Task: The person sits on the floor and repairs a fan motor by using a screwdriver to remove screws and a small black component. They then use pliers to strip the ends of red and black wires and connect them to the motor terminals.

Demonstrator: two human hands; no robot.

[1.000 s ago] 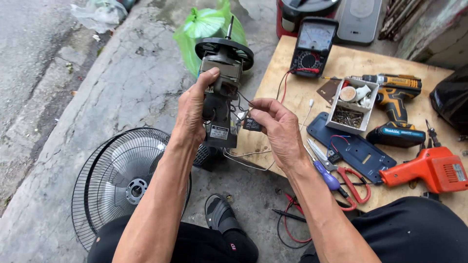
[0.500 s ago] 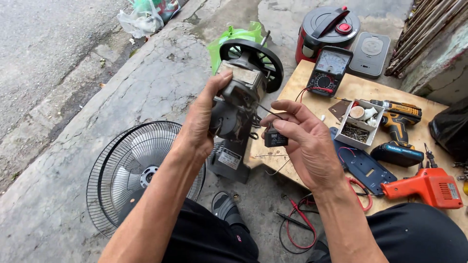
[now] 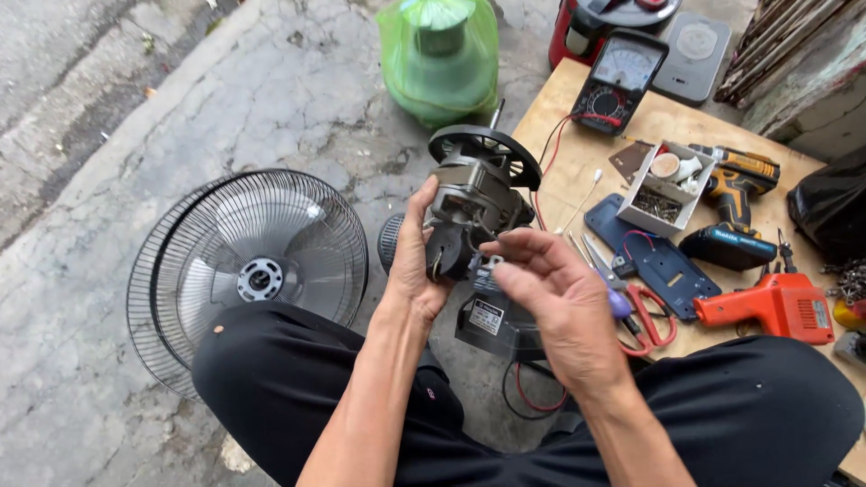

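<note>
My left hand (image 3: 413,261) grips a grey and black fan motor (image 3: 474,198) from its left side, holding it up over my lap. The motor's round black rear plate (image 3: 485,149) faces away from me. My right hand (image 3: 550,298) is just to the right of the motor, fingers curled, fingertips at a small part on the motor's lower side; what it pinches is too small to make out. A black fan housing with a label (image 3: 492,320) sits below the hands.
A black wire fan guard (image 3: 248,271) lies on the concrete at left. A wooden board (image 3: 577,144) at right carries a multimeter (image 3: 622,77), a small parts box (image 3: 666,188), a cordless drill (image 3: 735,203), an orange tool (image 3: 776,307) and red-handled scissors (image 3: 645,311). A green-bagged object (image 3: 439,54) stands behind.
The view has moved closer and tilted down. The motor has been turned in my left hand, and my right hand has come in against its lower side.
</note>
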